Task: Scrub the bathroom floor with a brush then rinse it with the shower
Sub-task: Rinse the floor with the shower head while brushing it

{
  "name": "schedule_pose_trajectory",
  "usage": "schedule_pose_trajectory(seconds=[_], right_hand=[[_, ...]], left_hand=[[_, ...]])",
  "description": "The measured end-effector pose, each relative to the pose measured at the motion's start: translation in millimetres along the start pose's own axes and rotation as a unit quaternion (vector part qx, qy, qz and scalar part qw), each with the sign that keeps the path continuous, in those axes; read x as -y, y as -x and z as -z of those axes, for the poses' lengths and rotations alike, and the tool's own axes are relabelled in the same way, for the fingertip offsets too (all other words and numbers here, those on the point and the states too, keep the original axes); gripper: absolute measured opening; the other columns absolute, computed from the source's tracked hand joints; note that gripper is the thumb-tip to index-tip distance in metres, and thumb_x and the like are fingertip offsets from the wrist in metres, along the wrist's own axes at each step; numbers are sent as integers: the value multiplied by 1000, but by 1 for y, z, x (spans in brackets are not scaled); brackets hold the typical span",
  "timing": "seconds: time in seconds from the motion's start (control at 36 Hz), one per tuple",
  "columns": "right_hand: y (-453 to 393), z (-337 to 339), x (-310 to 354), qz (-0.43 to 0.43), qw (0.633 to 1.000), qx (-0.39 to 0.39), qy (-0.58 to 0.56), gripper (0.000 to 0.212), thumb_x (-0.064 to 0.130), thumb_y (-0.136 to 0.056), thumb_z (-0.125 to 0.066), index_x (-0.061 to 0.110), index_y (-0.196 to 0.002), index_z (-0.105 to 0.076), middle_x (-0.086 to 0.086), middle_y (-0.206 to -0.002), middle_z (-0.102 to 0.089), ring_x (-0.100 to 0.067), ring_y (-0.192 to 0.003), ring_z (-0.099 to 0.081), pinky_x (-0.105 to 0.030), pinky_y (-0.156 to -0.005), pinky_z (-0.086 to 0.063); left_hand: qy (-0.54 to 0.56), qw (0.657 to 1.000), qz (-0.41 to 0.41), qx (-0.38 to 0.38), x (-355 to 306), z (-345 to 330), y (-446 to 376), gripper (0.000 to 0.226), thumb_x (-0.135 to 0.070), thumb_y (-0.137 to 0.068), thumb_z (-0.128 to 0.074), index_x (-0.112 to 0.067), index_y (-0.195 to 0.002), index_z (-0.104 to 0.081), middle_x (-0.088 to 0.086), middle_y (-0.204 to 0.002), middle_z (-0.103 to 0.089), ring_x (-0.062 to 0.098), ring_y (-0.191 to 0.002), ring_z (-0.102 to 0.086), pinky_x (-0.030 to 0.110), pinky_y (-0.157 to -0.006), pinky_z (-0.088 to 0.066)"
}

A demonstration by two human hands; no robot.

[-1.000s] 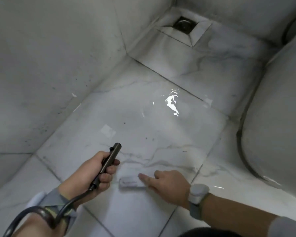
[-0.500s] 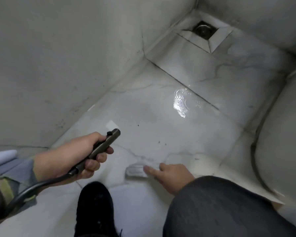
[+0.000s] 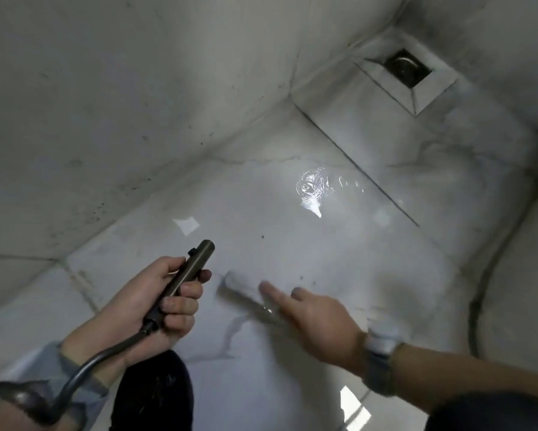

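My left hand [image 3: 149, 303] grips a dark metal shower wand [image 3: 185, 275], nozzle pointing up and to the right over the wet white marble floor [image 3: 339, 250]. Its grey hose [image 3: 84, 371] curves down past my left wrist. My right hand [image 3: 317, 318] holds a small whitish brush [image 3: 241, 283] against the floor, index finger stretched along its top; the brush is blurred. Ripples [image 3: 311, 188] show in a thin film of water further out on the tile. No water visibly leaves the nozzle.
A square floor drain [image 3: 406, 68] sits in the far corner recess. Stained grey walls [image 3: 121, 104] close the left and back sides. A white curved toilet base [image 3: 522, 275] stands at the right. My black shoe [image 3: 152, 396] is at bottom centre.
The view has shifted, and the drain sits further right. My right hand has slid the brush across the tile. The left hand keeps its hold on the wand, and new ripples appear in the water.
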State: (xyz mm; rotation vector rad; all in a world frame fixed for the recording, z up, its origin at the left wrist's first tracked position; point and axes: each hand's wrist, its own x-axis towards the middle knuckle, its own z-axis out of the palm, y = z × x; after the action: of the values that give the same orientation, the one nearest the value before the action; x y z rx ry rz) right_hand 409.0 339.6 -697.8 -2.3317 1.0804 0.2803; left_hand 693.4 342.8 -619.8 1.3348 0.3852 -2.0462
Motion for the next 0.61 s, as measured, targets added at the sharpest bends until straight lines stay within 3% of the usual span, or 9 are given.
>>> schedule_pose_trajectory(seconds=[0.06, 0.11, 0.19, 0.25, 0.31, 0.36, 0.42, 0.5, 0.61], right_hand=[[8, -12, 12, 74, 994, 66, 42, 56, 45, -102, -34, 52, -154, -14, 2, -92, -55, -31, -62, -61, -32, -48, -36], [2, -5, -2, 66, 993, 77, 66, 60, 42, -100, -34, 55, -153, -8, 1, -96, -55, -32, -68, -63, -34, -51, -41], [-20, 31, -66, -124, 992, -30, -22, 62, 43, -104, -34, 61, -152, 1, -4, -115, -62, -36, -100, -63, -40, -81, -51], [-24, 71, -128, -319, 934, -135, -92, 54, 48, -103, -37, 51, -155, -23, -15, -125, -64, -40, -111, -61, -41, -91, -47], [-21, 112, -183, -445, 866, -191, -121, 62, 59, -95, -32, 22, -143, -47, -23, -123, -62, -43, -104, -59, -42, -88, -42], [-27, 133, -203, -488, 839, -217, -104, 58, 49, -95, -28, 3, -124, -48, -26, -111, -61, -42, -93, -56, -42, -81, -39], [-45, 137, -188, -458, 846, -260, -86, 47, 38, -101, -31, 3, -125, -50, -30, -111, -61, -47, -98, -58, -46, -82, -41], [-77, 107, -122, -327, 904, -264, -75, 47, 35, -107, -40, 22, -152, -41, -23, -129, -63, -45, -112, -60, -47, -92, -47], [-83, 45, -10, -85, 992, -89, -19, 54, 51, -104, -28, 46, -156, -16, -5, -107, -64, -35, -97, -62, -41, -78, -50]], left_hand=[[5, 1000, -4, -4, -4, 9, 4, 27, -35, -92, -50, -9, -99, -57, -7, -64, -30, 3, -29, -28, 15, -28, -22], [7, 1000, -8, -12, -7, 16, 8, 28, -34, -92, -51, -8, -99, -57, -7, -65, -30, 3, -29, -28, 15, -28, -22], [18, 1000, -15, -20, -9, 28, 14, 28, -34, -92, -51, -8, -98, -58, -6, -65, -29, 4, -29, -27, 15, -31, -20], [29, 999, -16, -19, -8, 35, 18, 28, -34, -92, -51, -8, -99, -58, -7, -66, -29, 4, -30, -27, 15, -30, -21], [34, 999, -17, -18, -7, 39, 20, 28, -34, -92, -51, -8, -100, -57, -7, -66, -29, 4, -30, -28, 15, -30, -22], [39, 999, -18, -18, -7, 42, 22, 28, -34, -92, -50, -8, -99, -57, -7, -66, -29, 4, -30, -27, 16, -30, -21], [40, 999, -22, -18, -9, 43, 23, 27, -34, -92, -50, -9, -98, -57, -7, -65, -29, 3, -31, -27, 16, -32, -18], [46, 998, -29, -17, -15, 43, 24, 27, -35, -92, -50, -9, -96, -57, -7, -64, -30, 4, -30, -28, 16, -33, -18], [50, 998, -47, -4, -23, 42, 24, 27, -34, -92, -51, -9, -96, -58, -7, -65, -32, 3, -31, -30, 16, -33, -21]])
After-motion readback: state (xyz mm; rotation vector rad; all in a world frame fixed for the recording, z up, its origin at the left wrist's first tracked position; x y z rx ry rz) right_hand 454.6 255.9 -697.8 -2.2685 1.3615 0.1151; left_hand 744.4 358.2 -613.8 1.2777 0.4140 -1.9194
